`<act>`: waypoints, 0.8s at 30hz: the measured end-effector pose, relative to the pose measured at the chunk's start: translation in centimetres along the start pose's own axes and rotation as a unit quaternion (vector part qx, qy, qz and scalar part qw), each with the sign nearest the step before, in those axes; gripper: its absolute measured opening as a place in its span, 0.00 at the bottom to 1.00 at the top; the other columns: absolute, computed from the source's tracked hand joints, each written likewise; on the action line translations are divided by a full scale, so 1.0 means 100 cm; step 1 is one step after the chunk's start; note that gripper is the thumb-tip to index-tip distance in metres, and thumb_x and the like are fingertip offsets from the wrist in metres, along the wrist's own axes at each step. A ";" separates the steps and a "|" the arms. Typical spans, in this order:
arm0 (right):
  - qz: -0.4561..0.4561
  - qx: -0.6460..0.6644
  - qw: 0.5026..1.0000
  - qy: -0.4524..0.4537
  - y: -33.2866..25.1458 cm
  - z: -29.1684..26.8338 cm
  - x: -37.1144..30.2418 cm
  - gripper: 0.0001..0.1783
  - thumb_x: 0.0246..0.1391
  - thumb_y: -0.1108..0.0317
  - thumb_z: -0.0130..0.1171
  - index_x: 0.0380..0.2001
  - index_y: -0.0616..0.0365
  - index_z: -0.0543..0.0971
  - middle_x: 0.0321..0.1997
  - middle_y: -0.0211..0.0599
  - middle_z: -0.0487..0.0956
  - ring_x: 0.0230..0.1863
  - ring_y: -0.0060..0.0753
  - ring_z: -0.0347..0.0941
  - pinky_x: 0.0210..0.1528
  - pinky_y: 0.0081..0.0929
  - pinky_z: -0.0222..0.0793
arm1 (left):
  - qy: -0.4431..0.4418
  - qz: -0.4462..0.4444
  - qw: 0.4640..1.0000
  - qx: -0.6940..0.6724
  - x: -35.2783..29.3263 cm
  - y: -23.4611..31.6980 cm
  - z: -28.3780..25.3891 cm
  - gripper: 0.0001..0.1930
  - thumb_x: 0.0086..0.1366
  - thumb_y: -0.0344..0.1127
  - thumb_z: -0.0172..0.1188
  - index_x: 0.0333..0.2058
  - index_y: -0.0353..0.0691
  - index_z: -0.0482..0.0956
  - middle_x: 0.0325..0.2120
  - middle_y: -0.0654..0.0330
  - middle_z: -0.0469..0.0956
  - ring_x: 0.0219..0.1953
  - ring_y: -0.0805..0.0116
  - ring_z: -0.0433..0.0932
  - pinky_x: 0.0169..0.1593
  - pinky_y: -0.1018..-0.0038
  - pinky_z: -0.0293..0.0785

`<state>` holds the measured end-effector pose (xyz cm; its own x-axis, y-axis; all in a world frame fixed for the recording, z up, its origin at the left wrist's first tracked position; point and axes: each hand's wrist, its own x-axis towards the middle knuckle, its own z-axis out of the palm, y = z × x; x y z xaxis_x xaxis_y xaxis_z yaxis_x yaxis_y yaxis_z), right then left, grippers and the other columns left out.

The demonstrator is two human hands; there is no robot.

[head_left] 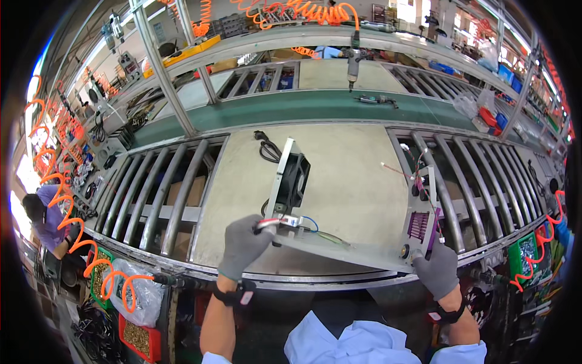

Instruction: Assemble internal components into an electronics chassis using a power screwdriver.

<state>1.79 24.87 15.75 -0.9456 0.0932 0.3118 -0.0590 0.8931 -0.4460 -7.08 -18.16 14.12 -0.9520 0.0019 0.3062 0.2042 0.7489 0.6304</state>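
Note:
A U-shaped light-grey sheet-metal chassis (348, 250) stands between my hands at the front of the worktop, its near edge tilted. My left hand (245, 246), in a grey glove, is closed on its left corner, beside a white connector (293, 221) with red, blue and green wires. A black fan (294, 182) is fixed to the left upright wall. At the opposite end my gloved right hand (438, 270) grips the right corner, with its fingertips partly hidden. A purple part with fins (419, 225) and loose thin wires sit along the right wall.
A black power cord (268, 147) lies behind the fan. Metal rollers (159, 191) flank the pale worktop (345, 158). Beyond runs a green belt (260, 109) with a power screwdriver (353, 67) hanging over it. A red bin of small fasteners (139, 340) is at lower left. Another person (51, 212) is far left.

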 end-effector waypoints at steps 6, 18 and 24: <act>0.099 0.045 0.994 -0.003 0.003 0.011 0.006 0.21 0.54 0.61 0.64 0.49 0.62 0.80 0.27 0.49 0.83 0.29 0.53 0.83 0.34 0.44 0.75 | -0.076 -0.025 0.997 -0.015 0.068 0.007 0.013 0.16 0.61 0.42 0.61 0.38 0.37 0.87 0.26 0.50 0.85 0.30 0.62 0.85 0.36 0.66 0.77; 0.040 0.126 0.991 0.014 0.021 0.056 0.116 0.27 0.58 0.47 0.65 0.51 0.57 0.84 0.24 0.45 0.78 0.26 0.42 0.77 0.31 0.40 0.69 | 0.056 -0.114 0.992 -0.022 -0.028 0.016 0.001 0.15 0.72 0.42 0.60 0.37 0.33 0.84 0.22 0.54 0.79 0.25 0.69 0.77 0.32 0.69 0.74; 0.053 0.122 0.991 -0.020 0.008 0.046 0.112 0.29 0.60 0.44 0.63 0.46 0.61 0.86 0.23 0.44 0.82 0.28 0.44 0.82 0.33 0.39 0.73 | 0.018 -0.134 0.977 -0.165 -0.039 0.003 -0.022 0.15 0.77 0.39 0.56 0.46 0.33 0.84 0.28 0.62 0.81 0.27 0.78 0.77 0.32 0.76 0.73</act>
<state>-10.37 24.57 15.00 -0.9621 0.1584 0.2219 -0.0308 0.7456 -0.6657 -2.79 -19.39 14.67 -0.9737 -0.1939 0.1194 0.0159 0.4654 0.8850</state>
